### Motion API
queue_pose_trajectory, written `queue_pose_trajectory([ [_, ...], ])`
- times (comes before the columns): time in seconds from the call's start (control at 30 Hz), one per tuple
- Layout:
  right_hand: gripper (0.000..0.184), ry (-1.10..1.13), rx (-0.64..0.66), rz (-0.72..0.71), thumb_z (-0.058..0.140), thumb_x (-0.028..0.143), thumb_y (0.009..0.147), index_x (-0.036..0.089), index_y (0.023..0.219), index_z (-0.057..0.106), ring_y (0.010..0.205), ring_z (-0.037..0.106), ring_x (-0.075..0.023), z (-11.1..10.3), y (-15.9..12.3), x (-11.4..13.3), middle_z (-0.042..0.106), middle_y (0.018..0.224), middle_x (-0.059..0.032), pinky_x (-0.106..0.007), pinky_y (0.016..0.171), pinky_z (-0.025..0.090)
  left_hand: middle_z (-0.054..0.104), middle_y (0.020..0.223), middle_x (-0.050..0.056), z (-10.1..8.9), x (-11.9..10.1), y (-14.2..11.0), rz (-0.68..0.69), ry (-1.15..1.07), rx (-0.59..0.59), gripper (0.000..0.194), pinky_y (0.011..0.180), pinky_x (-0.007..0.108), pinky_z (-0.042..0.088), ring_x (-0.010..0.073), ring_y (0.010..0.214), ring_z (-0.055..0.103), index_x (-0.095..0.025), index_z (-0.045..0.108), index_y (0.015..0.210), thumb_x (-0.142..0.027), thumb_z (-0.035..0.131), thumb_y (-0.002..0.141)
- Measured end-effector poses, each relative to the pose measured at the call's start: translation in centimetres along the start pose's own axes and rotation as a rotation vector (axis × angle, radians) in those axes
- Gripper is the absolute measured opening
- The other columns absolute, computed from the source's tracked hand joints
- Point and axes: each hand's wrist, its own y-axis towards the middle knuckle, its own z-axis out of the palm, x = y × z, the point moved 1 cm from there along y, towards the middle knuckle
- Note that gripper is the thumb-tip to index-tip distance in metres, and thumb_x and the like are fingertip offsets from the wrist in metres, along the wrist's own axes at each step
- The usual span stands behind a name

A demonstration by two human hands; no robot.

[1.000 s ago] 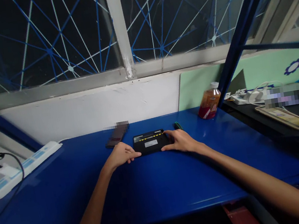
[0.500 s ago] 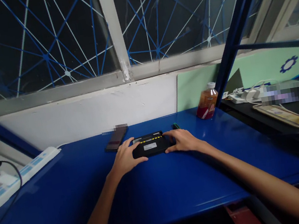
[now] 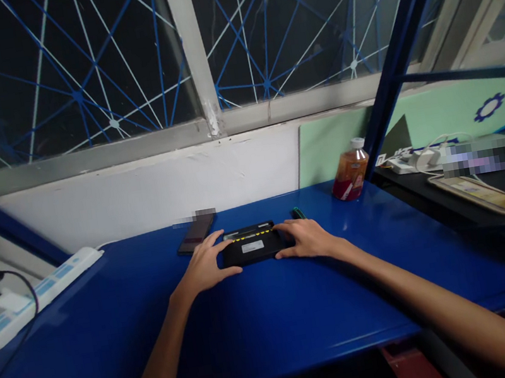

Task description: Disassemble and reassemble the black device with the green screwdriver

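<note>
A flat black device (image 3: pixel 253 247) with a white label and a row of yellow marks lies on the blue table (image 3: pixel 263 315). My left hand (image 3: pixel 204 265) grips its left end, fingers over the top and thumb along the near edge. My right hand (image 3: pixel 306 238) holds its right end the same way. Both arms reach forward from the near edge.
A dark phone (image 3: pixel 196 234) lies just behind the device to the left. A small green object (image 3: pixel 298 212) sits behind my right hand. An orange bottle (image 3: pixel 351 171) stands at the back right. A white power strip (image 3: pixel 34 294) lies at the left. Cables clutter the black desk (image 3: pixel 473 192) on the right.
My left hand moved from beside the device onto its left end and wrapped round it. The right hand stayed on the right end. The view shifted slightly.
</note>
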Motion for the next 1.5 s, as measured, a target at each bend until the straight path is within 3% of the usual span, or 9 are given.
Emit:
queue_pose_trajectory([
  [0.23,0.071,-0.071,0.001,-0.046,0.064,0.066,0.074,0.017,0.124,0.058,0.081,0.064,-0.0248,-0.2,-0.1,0.1,0.065,0.102,-0.0105,-0.033,0.064,0.044,0.04,0.147,0.009,-0.5,0.0,-0.1,-0.011,0.012,0.017,0.071,0.11,0.053,0.03,0.0371,0.132,0.039,-0.026,0.058,0.127,-0.065,0.068,0.069],
  [0.37,0.075,-0.053,-0.004,-0.077,0.067,0.069,0.068,0.017,0.122,0.058,0.082,0.063,-0.0252,-0.3,-0.3,0.0,0.062,0.105,-0.011,-0.035,0.066,0.046,0.041,0.145,0.008,-1.3,0.0,-0.4,0.014,-0.002,0.086,0.072,0.108,0.056,0.028,0.0383,0.132,0.038,-0.03,0.059,0.126,-0.065,0.071,0.064],
  [0.67,0.067,0.049,-0.065,-0.184,0.074,0.062,0.064,0.017,0.111,0.059,0.103,0.056,-0.0297,-0.5,-0.4,-0.1,0.055,0.115,-0.0138,-0.042,0.081,0.051,0.04,0.145,0.005,-2.3,-0.1,-0.7,-0.011,-0.074,0.164,0.071,0.107,0.056,0.03,0.0389,0.13,0.037,-0.031,0.061,0.122,-0.062,0.075,0.06],
  [0.83,0.065,0.106,-0.04,-0.218,0.074,0.059,0.065,0.015,0.109,0.057,0.114,0.054,-0.031,-0.3,-0.3,-0.2,0.051,0.13,-0.0168,-0.044,0.092,0.049,0.042,0.143,0.005,-2.3,-0.2,-0.7,-0.017,-0.097,0.145,0.068,0.106,0.054,0.032,0.0374,0.128,0.04,-0.03,0.063,0.119,-0.06,0.077,0.059],
  [1.0,0.064,0.122,-0.056,-0.258,0.076,0.061,0.061,0.016,0.103,0.057,0.131,0.041,-0.0359,-0.2,-0.1,-0.3,0.055,0.129,-0.018,-0.051,0.103,0.039,0.044,0.14,0.005,-2.0,-0.1,-0.7,0.002,-0.105,0.125,0.067,0.108,0.05,0.031,0.0342,0.127,0.042,-0.029,0.063,0.118,-0.059,0.077,0.059],
  [1.23,0.064,0.144,-0.065,-0.245,0.076,0.06,0.063,0.017,0.105,0.055,0.112,0.056,-0.0314,0.0,-0.1,-0.4,0.059,0.119,-0.0153,-0.045,0.093,0.047,0.048,0.136,0.006,-2.0,-0.1,-0.7,0.028,-0.114,0.098,0.065,0.105,0.05,0.034,0.0337,0.123,0.045,-0.03,0.061,0.12,-0.059,0.074,0.064],
  [1.5,0.064,0.135,-0.07,-0.239,0.075,0.061,0.065,0.016,0.106,0.055,0.106,0.057,-0.0299,0.1,0.0,-0.6,0.06,0.115,-0.0147,-0.044,0.089,0.048,0.047,0.137,0.005,-1.8,0.2,-0.6,0.006,-0.124,0.126,0.07,0.102,0.052,0.036,0.0344,0.122,0.045,-0.031,0.059,0.126,-0.061,0.072,0.065],
])
